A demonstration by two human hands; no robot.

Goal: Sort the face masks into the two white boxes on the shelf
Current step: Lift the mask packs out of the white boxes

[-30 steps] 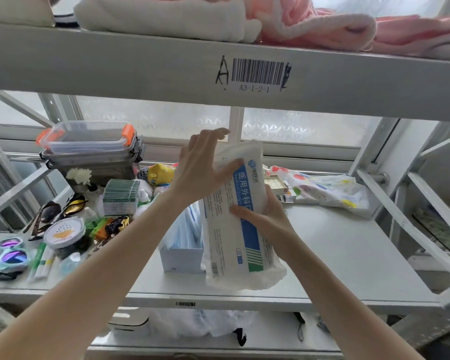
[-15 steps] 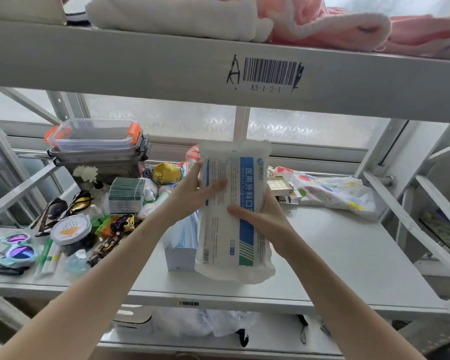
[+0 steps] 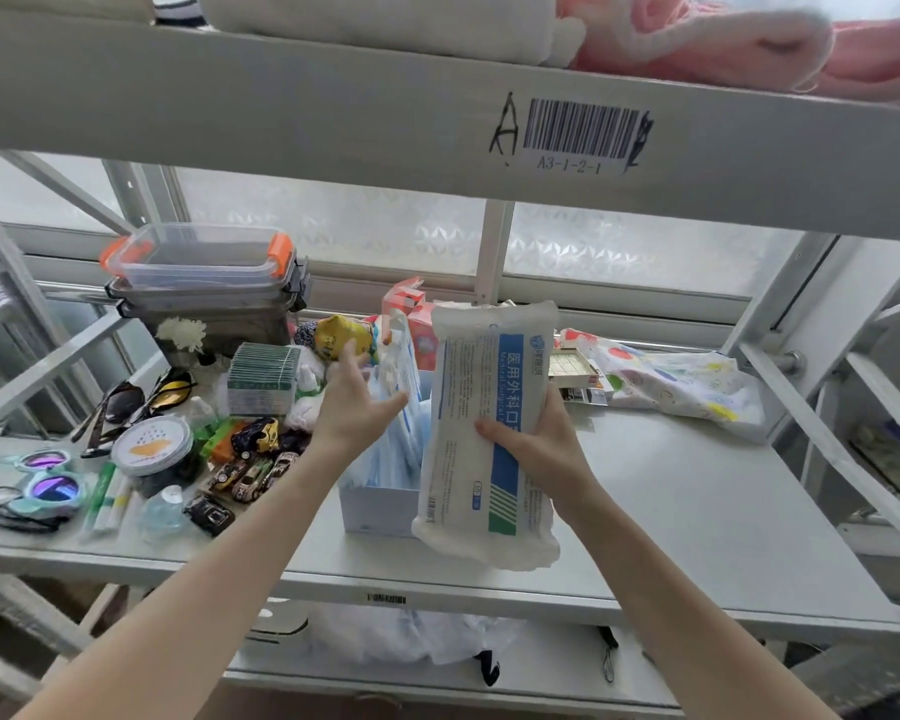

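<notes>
I have the white and blue mask pack (image 3: 489,433) upright in my right hand (image 3: 536,449), fingers curled round its right edge, just above the near edge of the shelf (image 3: 697,511). My left hand (image 3: 357,407) hovers with fingers spread, holding nothing, by the loose blue masks (image 3: 398,433) standing in the white box (image 3: 380,506) left of the pack. I judge placing is in hand; next I must find room, and I cannot see a second box.

Right hand (image 3: 539,449) grips mask pack (image 3: 487,433) upright.
</notes>
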